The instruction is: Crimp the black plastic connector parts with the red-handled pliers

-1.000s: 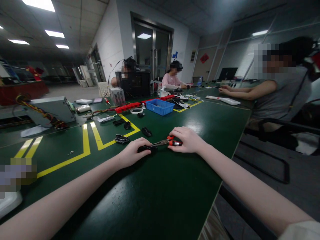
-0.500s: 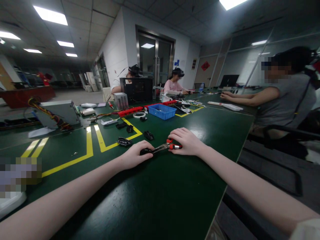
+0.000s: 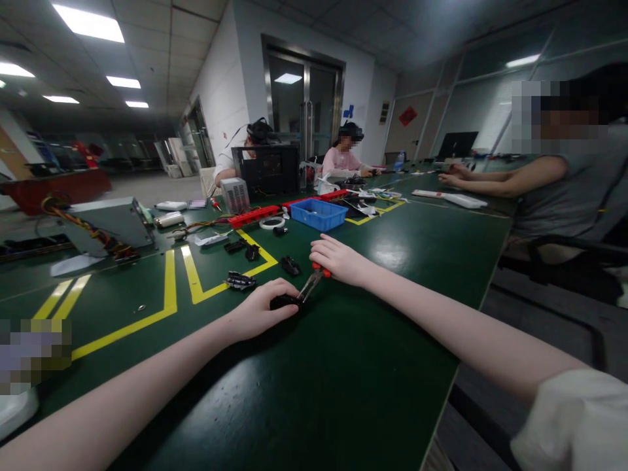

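Note:
My left hand is closed around a small black part, holding it low over the green table. My right hand grips the red handles of a pair of pliers. The metal jaws slant down toward me and meet the right end of the black part; whether they are clamped on it I cannot tell. Just beyond my left hand lie similar black pieces, one close to my fingers and another farther left.
Beyond my hands stand a blue bin and a red power strip. A metal power supply with cables sits at the left, and a black computer case at the back. People sit across the table and at the right.
The pliers' handles have swung up and away to the left with my right hand, so the tool stands steeper. My left hand stays nearly in place with the black part. The view has shifted slightly.

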Demonstrator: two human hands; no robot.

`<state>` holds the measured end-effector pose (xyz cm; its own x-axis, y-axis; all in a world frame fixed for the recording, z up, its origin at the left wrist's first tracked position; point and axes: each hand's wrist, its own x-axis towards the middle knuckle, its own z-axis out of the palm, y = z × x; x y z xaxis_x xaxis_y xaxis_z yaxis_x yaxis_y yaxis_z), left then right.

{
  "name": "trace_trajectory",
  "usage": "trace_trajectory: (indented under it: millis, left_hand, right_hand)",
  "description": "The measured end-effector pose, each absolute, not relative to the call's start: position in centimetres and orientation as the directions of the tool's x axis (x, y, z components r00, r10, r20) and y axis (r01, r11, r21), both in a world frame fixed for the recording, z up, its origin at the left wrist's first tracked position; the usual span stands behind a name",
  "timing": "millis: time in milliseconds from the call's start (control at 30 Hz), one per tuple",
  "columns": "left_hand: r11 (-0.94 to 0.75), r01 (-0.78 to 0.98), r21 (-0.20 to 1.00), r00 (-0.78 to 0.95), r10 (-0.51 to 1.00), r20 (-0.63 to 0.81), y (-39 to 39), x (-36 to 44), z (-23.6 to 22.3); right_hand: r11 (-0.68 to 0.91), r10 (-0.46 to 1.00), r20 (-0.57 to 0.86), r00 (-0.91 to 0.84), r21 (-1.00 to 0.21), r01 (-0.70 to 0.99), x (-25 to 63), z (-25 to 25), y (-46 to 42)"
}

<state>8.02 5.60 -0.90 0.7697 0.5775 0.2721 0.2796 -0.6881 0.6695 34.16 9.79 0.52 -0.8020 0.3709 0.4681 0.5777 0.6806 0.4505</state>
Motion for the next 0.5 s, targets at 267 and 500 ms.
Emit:
trace_trajectory:
  millis: [267,500]
  left_hand:
    - [-0.669,0.276,0.691,0.763,0.589,0.266,5.9,8.0,-1.0]
    - [-0.691,0.259,0.675,0.767,0.571,0.292,5.9,8.0,-1.1]
  right_hand:
    - [0.747,0.386,0.520,-0.762,0.309,0.589,33.4,-0.6,10.6]
    - [0.704,0.446,0.585,-0.677,0.238,0.670,33.4,0.0,8.9]
